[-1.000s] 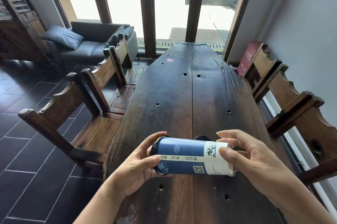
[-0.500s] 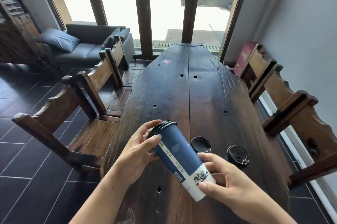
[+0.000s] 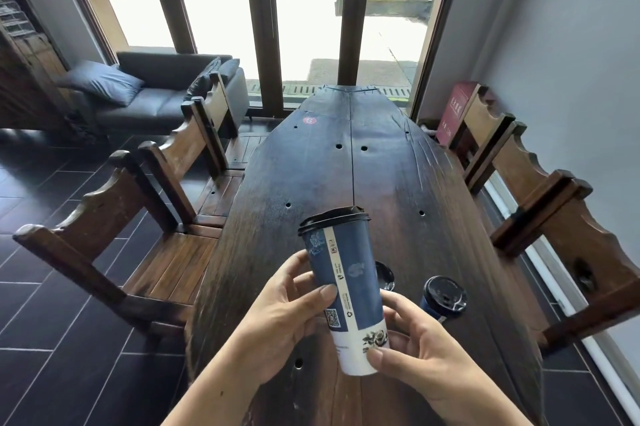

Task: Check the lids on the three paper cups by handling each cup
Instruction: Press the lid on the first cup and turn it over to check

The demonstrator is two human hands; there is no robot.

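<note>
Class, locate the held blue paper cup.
Head view, lower centre: blue paper cup gripped by left hand and right hand above dark wooden table, left of two standing cups.

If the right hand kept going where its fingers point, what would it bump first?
The right hand points left at the blue cup, whose bottom it grips, so that cup comes first. Just beyond it is probably the left hand, though depth is unclear.
</note>
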